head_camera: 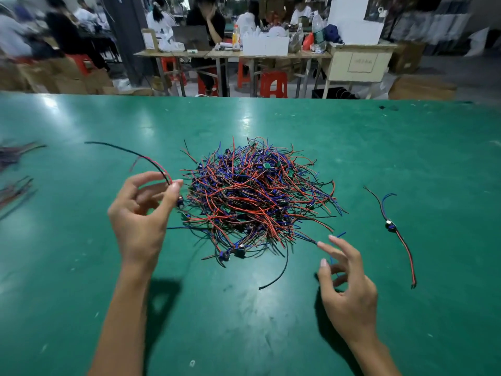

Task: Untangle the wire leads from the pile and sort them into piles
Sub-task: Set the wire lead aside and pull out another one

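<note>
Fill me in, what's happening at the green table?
A person is sorting a tangled pile of red, blue and black wire leads on the green table. The left hand pinches one red-and-black lead lifted away from the pile. The right hand reaches at the pile's near edge, fingers around a blue wire; grip unclear. One separated lead lies to the right, and blurred bundles lie at the far left. Most of the pile remains.
</note>
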Demonstrator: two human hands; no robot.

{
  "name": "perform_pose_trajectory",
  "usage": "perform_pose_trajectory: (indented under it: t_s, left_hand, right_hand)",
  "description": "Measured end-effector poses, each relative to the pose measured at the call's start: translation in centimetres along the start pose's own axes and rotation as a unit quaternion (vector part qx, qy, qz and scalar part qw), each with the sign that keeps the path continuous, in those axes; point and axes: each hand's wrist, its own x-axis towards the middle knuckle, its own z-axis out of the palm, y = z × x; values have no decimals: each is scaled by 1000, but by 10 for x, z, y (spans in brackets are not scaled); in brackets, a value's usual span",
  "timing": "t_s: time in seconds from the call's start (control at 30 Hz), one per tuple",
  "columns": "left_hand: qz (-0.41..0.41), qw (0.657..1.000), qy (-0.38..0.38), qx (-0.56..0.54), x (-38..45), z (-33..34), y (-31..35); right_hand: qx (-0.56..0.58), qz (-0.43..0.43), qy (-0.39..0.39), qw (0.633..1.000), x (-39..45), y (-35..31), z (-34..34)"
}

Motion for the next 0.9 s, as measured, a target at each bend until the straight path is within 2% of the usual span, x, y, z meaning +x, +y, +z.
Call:
perform_pose_trajectory:
  t_s: [0.07, 0.13, 0.17, 0.27, 0.3, 0.37, 0.5, 0.57, 0.67, 0.77, 0.9]
  left_hand:
    - [110, 977, 14, 184, 18, -20, -6]
    - [161, 932, 20, 325, 28, -33, -23]
    - [141, 918, 13, 370, 29, -37, -36]
    - [-20, 891, -57, 449, 18, -43, -79]
    - [-53, 880, -78, 465, 11, -43, -92]
    - [-62, 876, -91, 470, 0, -42, -107]
    - [-69, 879, -64, 468, -9, -34, -109]
    - [-28, 877, -88, 471, -14, -27, -104]
    - [43, 852, -154, 499, -15, -17, -104]
    - [11, 827, -141, 543, -4, -12, -107]
    - [-76, 845, -83, 523, 20, -20, -106]
  right_hand:
    - [-9, 1, -16, 1000, -1, -1, 1]
    - [-22, 7, -31, 999, 0, -1, 2]
    - [-25, 17, -40, 999, 0, -1, 3]
    - [-30, 43, -68, 996, 2, 1, 3]
    - [-29, 51, -75, 995, 2, 2, 3]
    - [-26, 62, -86, 994, 2, 2, 2]
    - [-30, 82, -99, 991, 3, 1, 0]
    - [-30, 90, -105, 990, 3, 0, 0]
    - [-23, 105, -112, 988, 2, 0, 1]
    - [-21, 113, -121, 986, 2, 0, 0]
    - [-19, 120, -121, 985, 3, -1, 0]
